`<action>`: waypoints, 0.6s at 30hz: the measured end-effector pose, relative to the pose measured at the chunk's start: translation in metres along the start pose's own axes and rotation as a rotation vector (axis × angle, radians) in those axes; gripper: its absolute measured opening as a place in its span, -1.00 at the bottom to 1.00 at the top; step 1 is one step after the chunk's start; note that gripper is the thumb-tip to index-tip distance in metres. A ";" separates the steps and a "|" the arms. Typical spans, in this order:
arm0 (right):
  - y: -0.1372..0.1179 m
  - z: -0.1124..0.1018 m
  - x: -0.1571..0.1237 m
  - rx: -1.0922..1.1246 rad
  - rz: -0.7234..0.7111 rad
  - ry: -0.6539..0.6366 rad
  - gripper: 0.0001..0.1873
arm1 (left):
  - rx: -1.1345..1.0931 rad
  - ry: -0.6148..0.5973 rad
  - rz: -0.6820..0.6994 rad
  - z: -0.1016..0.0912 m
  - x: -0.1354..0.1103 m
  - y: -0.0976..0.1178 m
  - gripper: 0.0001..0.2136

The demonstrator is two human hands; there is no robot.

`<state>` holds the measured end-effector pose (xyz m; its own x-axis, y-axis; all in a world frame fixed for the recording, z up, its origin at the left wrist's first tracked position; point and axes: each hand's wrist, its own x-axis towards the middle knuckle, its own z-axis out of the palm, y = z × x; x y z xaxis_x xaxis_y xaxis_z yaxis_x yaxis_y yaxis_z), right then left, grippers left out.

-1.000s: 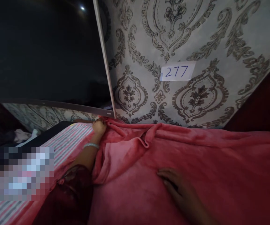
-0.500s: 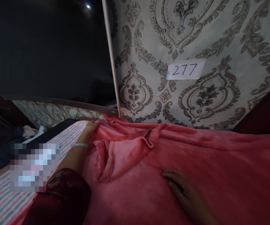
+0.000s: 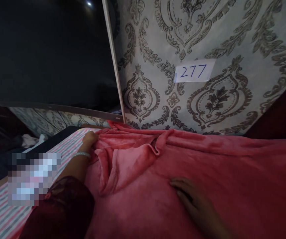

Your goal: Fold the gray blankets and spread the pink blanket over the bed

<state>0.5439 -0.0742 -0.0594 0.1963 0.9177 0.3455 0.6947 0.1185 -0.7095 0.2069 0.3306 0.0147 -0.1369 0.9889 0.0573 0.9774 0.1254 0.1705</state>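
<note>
A pink-red plush blanket [image 3: 138, 199] spreads over most of the surface before me, with folds bunched along its far left part. My left hand [image 3: 90, 137], a pale bangle at its wrist, is closed on the blanket's far left edge; its fingertips are hidden in the cloth. Under that arm runs a striped cloth [image 3: 70, 146] in white, pink and grey. Resting low on the blanket at right of centre is my right hand [image 3: 190, 196], fingers stretched out and holding nothing.
A large dark screen [image 3: 50, 56] stands behind at the left. Patterned wallpaper [image 3: 143, 99] bears a paper label [image 3: 194, 71] reading 277. A dark panel [image 3: 277, 116] is at right. A blurred-out patch covers something on the striped cloth.
My left hand has shifted slightly left and toward me at the blanket's edge, its fingers more curled. The right hand stays in place on the blanket. The view has moved a little.
</note>
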 end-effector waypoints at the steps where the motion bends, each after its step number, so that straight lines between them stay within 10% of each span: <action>1: 0.000 0.000 0.000 0.001 0.002 -0.003 -0.64 | 0.008 -0.005 0.006 -0.003 0.000 -0.002 -0.67; 7: 0.000 -0.001 -0.001 -0.015 0.031 -0.022 -0.63 | 0.023 0.083 0.207 -0.006 0.000 0.020 -0.57; 13: -0.001 -0.002 -0.001 -0.008 0.051 -0.028 -0.62 | 0.006 -0.081 0.519 0.018 0.003 0.066 -0.71; 18: 0.003 0.000 -0.003 -0.005 0.050 -0.015 -0.62 | 0.020 -0.106 0.481 0.035 0.012 0.072 -0.63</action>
<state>0.5456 -0.0769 -0.0629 0.2203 0.9280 0.3006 0.6881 0.0706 -0.7222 0.2815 0.3538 -0.0064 0.3464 0.9378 0.0244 0.9289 -0.3465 0.1305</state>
